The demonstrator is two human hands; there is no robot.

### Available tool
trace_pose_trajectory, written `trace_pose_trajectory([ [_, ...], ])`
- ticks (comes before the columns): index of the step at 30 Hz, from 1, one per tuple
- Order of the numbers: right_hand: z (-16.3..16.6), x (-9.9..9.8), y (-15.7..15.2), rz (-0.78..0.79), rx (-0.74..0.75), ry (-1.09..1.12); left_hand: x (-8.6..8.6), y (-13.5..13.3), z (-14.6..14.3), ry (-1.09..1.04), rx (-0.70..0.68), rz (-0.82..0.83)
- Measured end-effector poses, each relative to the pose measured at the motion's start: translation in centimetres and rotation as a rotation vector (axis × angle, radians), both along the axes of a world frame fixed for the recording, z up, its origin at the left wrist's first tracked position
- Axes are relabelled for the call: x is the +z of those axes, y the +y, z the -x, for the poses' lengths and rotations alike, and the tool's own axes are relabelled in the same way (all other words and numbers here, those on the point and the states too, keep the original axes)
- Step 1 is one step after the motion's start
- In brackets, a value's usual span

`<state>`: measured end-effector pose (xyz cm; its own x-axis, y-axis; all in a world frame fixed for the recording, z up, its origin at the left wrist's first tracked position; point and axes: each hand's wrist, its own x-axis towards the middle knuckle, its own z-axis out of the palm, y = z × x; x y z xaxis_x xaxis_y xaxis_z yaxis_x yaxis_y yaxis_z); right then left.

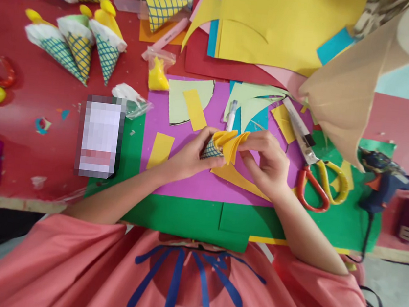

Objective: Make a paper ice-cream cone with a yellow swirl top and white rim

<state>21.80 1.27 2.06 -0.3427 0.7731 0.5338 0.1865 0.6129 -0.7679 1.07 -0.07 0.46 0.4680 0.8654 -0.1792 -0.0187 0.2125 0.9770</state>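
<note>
My left hand (189, 156) is wrapped round a small paper cone (211, 151) with a dark grid pattern, tilted over the purple sheet (182, 183). Folded yellow paper (230, 147) fans out at the cone's wide end. My right hand (268, 162) pinches the right edge of that yellow paper between thumb and fingers. Just behind the cone a white marker (232, 115) points away from me. Under and around my hands lie cut yellow strips (194, 110) and pale green paper pieces (181, 94).
Scissors (312, 161) lie right of my right hand, with a glue gun (380, 181) beyond. Several finished paper cones (107, 53) rest at the upper left. A phone-like blurred object (100, 136) sits left. Large yellow sheets (278, 24) and a tan sheet (344, 90) are at the back.
</note>
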Motion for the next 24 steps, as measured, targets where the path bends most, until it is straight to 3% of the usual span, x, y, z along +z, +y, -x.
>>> trace_pose_trajectory([
  [10, -0.1, 0.6, 0.0, -0.024, -0.005, -0.088, 0.2, -0.2, 0.1, 0.196, -0.009, -0.138],
  [24, 0.8, 0.0, -1.4, 0.026, -0.228, -0.022, 0.0, -0.6, -0.1, 0.222, 0.079, -0.179],
])
